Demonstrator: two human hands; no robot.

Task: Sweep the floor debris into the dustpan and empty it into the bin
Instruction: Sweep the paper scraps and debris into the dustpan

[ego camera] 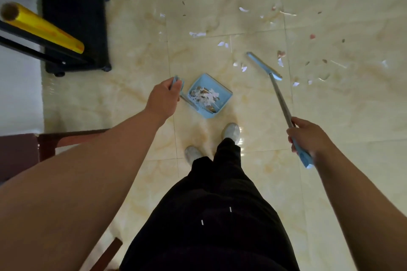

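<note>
Fingers point(170, 86) grip dustpan point(226, 97) and broom point(280, 100) over glossy, scrap-strewn cream tiles point(330, 143).

We have the dustpan point(206, 80) just ahead of our shoes point(231, 131), scraps point(206, 95) in it; broom point(279, 99) to its right; loose debris point(198, 34) beyond; rack point(74, 17) far left, roll point(41, 27) on it.

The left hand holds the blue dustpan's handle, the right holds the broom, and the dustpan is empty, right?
Not empty: the head view shows the dustpan holding paper scraps. The left hand grips its handle, the right hand the broom.
</note>
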